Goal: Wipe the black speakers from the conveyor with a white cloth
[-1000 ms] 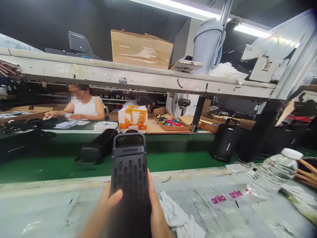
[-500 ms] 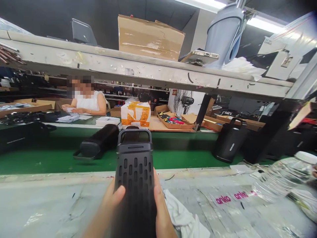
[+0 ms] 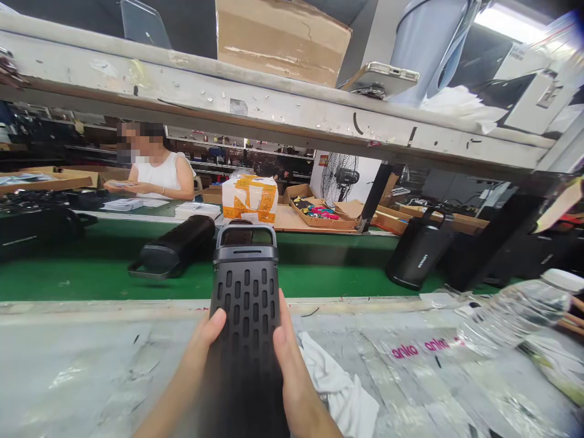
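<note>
A black cylindrical speaker [image 3: 244, 304] with a slotted grille and a carry handle at its far end points away from me over the workbench [image 3: 91, 365]. My left hand [image 3: 201, 353] grips its left side, thumb on the grille. On the opposite side, my right hand [image 3: 292, 371] clasps it. A white cloth [image 3: 337, 389] lies on the bench just right of my right hand.
A green conveyor belt [image 3: 91, 280] carries one speaker lying down [image 3: 176, 249] and another standing [image 3: 417, 258]. A clear plastic bottle [image 3: 515, 316] lies at the right. A shelf [image 3: 274, 115] overhead holds a cardboard box [image 3: 280, 36]. A person in white [image 3: 155, 173] sits across the belt.
The view has tilted down and forward, so the shelf sits higher in frame. More of the speaker and both hands shows now; the grip is unchanged.
</note>
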### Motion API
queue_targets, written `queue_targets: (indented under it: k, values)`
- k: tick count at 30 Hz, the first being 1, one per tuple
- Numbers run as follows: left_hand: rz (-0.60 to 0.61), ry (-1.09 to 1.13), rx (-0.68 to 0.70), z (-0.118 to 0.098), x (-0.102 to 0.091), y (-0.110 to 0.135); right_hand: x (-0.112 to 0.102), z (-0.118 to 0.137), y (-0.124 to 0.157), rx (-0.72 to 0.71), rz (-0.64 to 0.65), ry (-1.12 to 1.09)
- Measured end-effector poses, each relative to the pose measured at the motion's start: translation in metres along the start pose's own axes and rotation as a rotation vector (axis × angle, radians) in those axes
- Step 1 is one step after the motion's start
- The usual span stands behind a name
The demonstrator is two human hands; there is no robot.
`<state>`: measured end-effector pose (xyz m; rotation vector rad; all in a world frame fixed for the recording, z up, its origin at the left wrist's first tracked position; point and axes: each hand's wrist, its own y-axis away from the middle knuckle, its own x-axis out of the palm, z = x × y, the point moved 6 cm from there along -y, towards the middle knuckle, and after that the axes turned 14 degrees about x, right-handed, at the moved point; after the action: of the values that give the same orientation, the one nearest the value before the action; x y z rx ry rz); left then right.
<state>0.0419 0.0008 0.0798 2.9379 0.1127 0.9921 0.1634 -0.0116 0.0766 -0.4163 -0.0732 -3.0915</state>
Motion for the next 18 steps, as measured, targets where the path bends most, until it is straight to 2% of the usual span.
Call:
queue_targets:
  k: [5, 9, 12, 15, 18]
  values:
    - [-0.065, 0.044, -0.104, 0.006, -0.005, -0.003, 0.006, -0.005, -0.006, 0.0, 0.095, -0.005]
    - [-0.151, 0.0, -0.113, 0.003, -0.017, -0.006, 0.005, -0.004, -0.005, 0.067, 0.134, 0.021]
    - [-0.126, -0.074, -0.044, -0.009, -0.022, -0.009, 0.004, 0.002, -0.001, 0.128, 0.213, 0.17]
    - [-0.075, -0.145, 0.094, -0.025, -0.023, -0.013, 0.003, 0.012, 0.002, 0.108, 0.256, 0.358]
    - [-0.112, -0.189, 0.152, -0.03, -0.026, -0.017, 0.005, 0.011, 0.005, 0.125, 0.263, 0.417]
